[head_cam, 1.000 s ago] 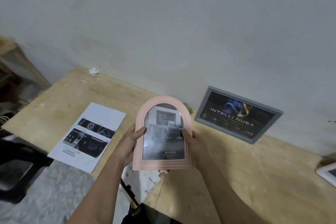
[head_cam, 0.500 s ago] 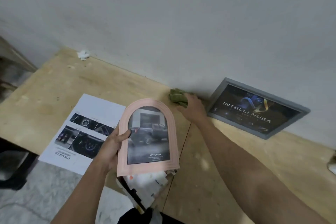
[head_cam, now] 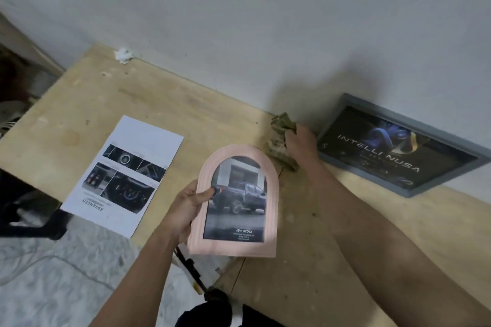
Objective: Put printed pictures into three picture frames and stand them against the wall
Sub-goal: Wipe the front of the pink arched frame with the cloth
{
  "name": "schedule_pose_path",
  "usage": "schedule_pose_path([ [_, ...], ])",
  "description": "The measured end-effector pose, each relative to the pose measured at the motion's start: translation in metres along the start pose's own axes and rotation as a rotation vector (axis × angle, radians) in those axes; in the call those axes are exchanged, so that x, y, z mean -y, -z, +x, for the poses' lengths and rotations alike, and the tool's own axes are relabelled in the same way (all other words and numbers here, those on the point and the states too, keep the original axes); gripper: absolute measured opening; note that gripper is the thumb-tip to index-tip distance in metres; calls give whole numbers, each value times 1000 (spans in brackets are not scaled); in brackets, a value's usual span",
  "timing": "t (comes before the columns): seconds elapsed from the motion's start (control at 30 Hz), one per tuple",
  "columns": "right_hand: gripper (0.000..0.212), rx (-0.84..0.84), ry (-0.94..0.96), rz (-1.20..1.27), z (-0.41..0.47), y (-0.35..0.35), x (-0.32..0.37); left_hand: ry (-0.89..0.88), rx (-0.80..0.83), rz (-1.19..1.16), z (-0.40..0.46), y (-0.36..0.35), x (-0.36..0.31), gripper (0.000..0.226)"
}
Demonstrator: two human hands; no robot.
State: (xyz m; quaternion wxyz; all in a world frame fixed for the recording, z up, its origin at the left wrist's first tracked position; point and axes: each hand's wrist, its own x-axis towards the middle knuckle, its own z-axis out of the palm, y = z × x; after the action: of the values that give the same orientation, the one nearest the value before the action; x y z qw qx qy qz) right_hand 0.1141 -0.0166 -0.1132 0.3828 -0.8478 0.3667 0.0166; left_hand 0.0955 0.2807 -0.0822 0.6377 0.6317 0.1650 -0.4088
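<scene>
My left hand grips the left edge of a pink arched picture frame that holds a printed photo of a dark pickup truck; my thumb lies on the glass. The frame is held above the plywood table's front edge. My right hand reaches to the back of the table and grips a crumpled green cloth close to the wall. A grey rectangular frame with a dark "INTELLI NUSA" print leans against the wall just right of that hand.
A printed sheet with car interior photos lies flat on the plywood table at the left. A white scrap sits at the table's back left by the wall. Below the table's front edge I see floor and dark objects.
My right hand let go of the pink frame and reached back to the green cloth, which it now grips. The pink frame stays in my left hand alone, lowered slightly.
</scene>
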Motion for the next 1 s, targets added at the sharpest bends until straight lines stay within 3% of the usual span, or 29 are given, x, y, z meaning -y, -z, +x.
schedule_pose_path([
  [0.2, 31, -57, -182, 439, -85, 46, -59, 7, 123, 162, -3, -33, 34, 13],
  [0.37, 24, -178, -116, 440, -170, 56, -99, -11, 166, 296, -13, -52, 61, 19],
  [0.53, 40, -322, -36, 505, -219, 52, -110, -9, 208, 350, -24, -53, 78, 24],
  [0.6, 46, -374, 86, 426, -222, 50, -106, -9, 229, 330, -31, -53, 76, 24],
  [0.73, 59, -232, 388, 20, -215, 49, -80, -83, 296, 285, -49, -58, 55, 25],
  [0.83, 68, -229, 538, -257, -218, 41, -55, -184, 270, 233, -61, -61, 31, 20],
  [1.0, 63, 79, 574, -38, -269, 23, -25, -294, 192, 138, -77, -45, -6, 18],
])
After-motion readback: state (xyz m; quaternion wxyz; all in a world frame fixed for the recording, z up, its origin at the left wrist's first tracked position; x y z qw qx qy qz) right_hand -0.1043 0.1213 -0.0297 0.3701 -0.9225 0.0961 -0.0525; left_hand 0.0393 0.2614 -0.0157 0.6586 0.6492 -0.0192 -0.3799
